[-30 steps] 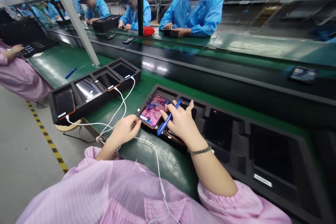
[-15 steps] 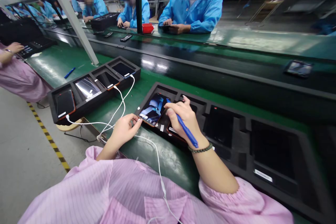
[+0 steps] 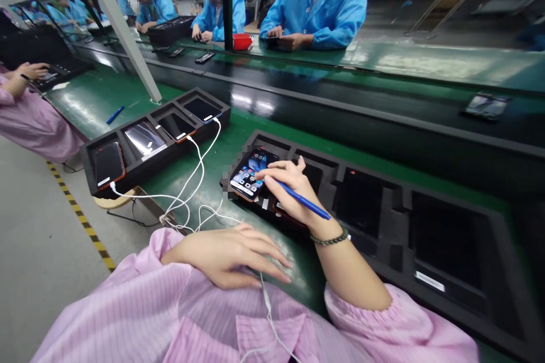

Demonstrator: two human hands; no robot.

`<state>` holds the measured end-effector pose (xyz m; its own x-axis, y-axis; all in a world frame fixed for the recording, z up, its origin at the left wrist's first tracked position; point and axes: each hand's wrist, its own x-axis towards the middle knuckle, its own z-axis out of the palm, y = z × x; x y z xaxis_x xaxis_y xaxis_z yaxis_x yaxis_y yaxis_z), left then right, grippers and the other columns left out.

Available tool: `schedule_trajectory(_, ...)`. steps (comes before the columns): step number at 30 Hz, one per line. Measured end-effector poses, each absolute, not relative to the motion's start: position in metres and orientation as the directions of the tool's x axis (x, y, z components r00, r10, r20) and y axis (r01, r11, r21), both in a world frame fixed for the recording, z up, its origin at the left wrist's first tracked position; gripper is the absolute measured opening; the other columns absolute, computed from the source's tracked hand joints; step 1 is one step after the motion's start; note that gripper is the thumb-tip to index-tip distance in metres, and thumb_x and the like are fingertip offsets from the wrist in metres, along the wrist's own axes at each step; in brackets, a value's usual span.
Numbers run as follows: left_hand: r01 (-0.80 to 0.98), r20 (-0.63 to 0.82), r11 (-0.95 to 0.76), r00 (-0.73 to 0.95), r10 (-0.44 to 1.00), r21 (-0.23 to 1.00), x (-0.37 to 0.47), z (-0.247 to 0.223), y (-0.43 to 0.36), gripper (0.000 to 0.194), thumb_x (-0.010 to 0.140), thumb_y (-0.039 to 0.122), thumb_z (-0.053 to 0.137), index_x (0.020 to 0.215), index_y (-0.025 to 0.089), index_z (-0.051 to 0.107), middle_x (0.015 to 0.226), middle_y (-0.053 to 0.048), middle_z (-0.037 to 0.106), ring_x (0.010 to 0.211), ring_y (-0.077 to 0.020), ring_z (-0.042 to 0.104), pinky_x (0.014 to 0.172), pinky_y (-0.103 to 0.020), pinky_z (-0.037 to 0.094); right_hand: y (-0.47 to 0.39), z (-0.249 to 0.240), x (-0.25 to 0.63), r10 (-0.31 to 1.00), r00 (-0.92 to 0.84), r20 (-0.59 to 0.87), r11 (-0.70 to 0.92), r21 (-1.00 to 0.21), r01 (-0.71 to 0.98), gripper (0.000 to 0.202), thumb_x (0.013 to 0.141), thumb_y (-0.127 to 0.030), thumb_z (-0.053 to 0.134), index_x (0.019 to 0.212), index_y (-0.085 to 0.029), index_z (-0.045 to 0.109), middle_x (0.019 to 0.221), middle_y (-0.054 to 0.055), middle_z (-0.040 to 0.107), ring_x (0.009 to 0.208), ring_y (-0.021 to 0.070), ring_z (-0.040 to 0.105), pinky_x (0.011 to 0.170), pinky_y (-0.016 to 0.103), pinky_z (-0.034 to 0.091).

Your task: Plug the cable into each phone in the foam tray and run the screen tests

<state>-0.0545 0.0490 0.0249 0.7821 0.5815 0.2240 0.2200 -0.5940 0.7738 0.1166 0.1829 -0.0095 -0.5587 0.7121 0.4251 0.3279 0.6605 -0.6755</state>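
My right hand [image 3: 293,187] is closed around a blue pen [image 3: 304,201], whose end points back over the wrist. Its fingertips are over the lit screen of a smartphone [image 3: 251,173], which shows a clock and app icons; whether they touch the glass I cannot tell. That phone sits in the left compartment of a black foam tray [image 3: 387,289]. Partly behind my right hand is a second phone [image 3: 309,176] with a dark screen. My left hand [image 3: 234,255] is spread and empty, palm down near the bench's front edge, above a white cable [image 3: 266,298].
Left of me, another foam tray [image 3: 128,184] holds several phones, some with white charging cables [image 3: 200,173] plugged in. A slanted metal post [image 3: 123,28] rises from the green bench. Beyond runs a dark conveyor [image 3: 340,102] with phones on it. Co-workers in blue sit opposite.
My left hand has moved from the phone's lower edge toward my body, and its fingers have spread. The phone's screen now shows a clock and icons. The pen stays in my right hand.
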Motion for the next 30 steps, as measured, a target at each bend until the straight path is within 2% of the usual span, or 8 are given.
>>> schedule_trajectory(3,0.236,0.150,-0.551,0.811,0.565,0.800,-0.048,0.013,0.052,0.024,0.097,0.027,0.057,0.117,0.029,0.072,0.120,-0.005,0.075,0.117,-0.0227,0.066,0.108,-0.037,0.041,0.181,-0.011,0.113,0.609,-0.707,0.359,0.733,-0.596,0.328,0.034,0.100,-0.041,0.044,0.112,-0.031,0.073,0.117,0.008,0.070,0.129,0.0314,0.052,0.116,0.076,0.001)
schedule_trajectory(7,0.196,0.135,-0.500,0.824,0.551,0.844,-0.045,0.003,0.054,0.020,0.098,0.034,0.057,0.098,0.030,0.077,0.099,-0.002,0.079,0.092,-0.0187,0.073,0.096,-0.033,0.047,0.178,-0.011,0.108,0.507,-0.806,0.305,0.785,-0.550,0.286,0.032,0.101,-0.037,0.044,0.117,-0.030,0.070,0.118,0.007,0.071,0.135,0.0325,0.048,0.113,0.079,-0.009)
schedule_trajectory(13,0.129,0.218,-0.503,0.790,0.573,0.855,-0.049,0.009,0.054,0.029,0.101,0.043,0.052,0.098,0.027,0.077,0.093,-0.006,0.079,0.085,-0.0190,0.073,0.086,-0.032,0.050,0.179,-0.008,0.109,0.555,-0.783,0.281,0.763,-0.546,0.346,0.032,0.102,-0.033,0.040,0.113,-0.030,0.070,0.117,0.007,0.070,0.132,0.0307,0.052,0.112,0.081,-0.007)
schedule_trajectory(15,0.129,0.306,-0.530,0.692,0.653,0.838,-0.054,0.010,0.054,0.026,0.098,0.043,0.058,0.095,0.025,0.077,0.086,-0.006,0.078,0.078,-0.0186,0.073,0.082,-0.033,0.052,0.179,-0.008,0.110,0.563,-0.781,0.270,0.756,-0.550,0.355,0.033,0.101,-0.033,0.040,0.113,-0.029,0.070,0.119,0.007,0.070,0.131,0.0305,0.052,0.113,0.081,-0.006)
schedule_trajectory(18,0.200,0.538,-0.623,0.351,0.766,0.756,-0.065,0.001,0.060,0.037,0.096,0.048,0.057,0.075,0.023,0.073,0.060,-0.004,0.070,0.056,-0.0165,0.065,0.066,-0.033,0.051,0.180,-0.008,0.110,0.604,-0.739,0.299,0.726,-0.588,0.356,0.034,0.102,-0.035,0.038,0.112,-0.028,0.070,0.117,0.006,0.070,0.130,0.0293,0.054,0.116,0.078,-0.006)
schedule_trajectory(23,0.503,0.690,-0.514,-0.262,0.675,0.694,-0.080,-0.031,0.078,0.060,0.094,0.060,0.046,0.049,0.022,0.056,0.042,-0.002,0.052,0.041,-0.0145,0.049,0.047,-0.031,0.042,0.191,-0.007,0.119,0.806,-0.422,0.415,0.584,-0.669,0.459,0.035,0.102,-0.036,0.036,0.108,-0.028,0.069,0.110,0.005,0.073,0.121,0.0286,0.059,0.116,0.077,-0.002)
schedule_trajectory(26,0.507,0.678,-0.472,-0.383,0.627,0.722,-0.083,-0.046,0.086,0.060,0.097,0.055,0.044,0.048,0.021,0.055,0.044,-0.002,0.050,0.044,-0.0147,0.049,0.048,-0.031,0.042,0.191,-0.005,0.122,0.810,-0.425,0.404,0.581,-0.647,0.493,0.032,0.100,-0.033,0.039,0.102,-0.028,0.071,0.109,0.005,0.074,0.121,0.0303,0.059,0.116,0.078,-0.003)
schedule_trajectory(30,0.479,0.701,-0.526,-0.343,0.625,0.703,-0.084,-0.054,0.090,0.053,0.100,0.041,0.046,0.054,0.019,0.060,0.048,-0.002,0.053,0.046,-0.0133,0.051,0.049,-0.028,0.041,0.177,-0.005,0.114,0.601,-0.713,0.360,0.753,-0.554,0.355,0.028,0.095,-0.025,0.046,0.101,-0.029,0.074,0.111,0.005,0.072,0.130,0.0300,0.054,0.117,0.074,-0.009)
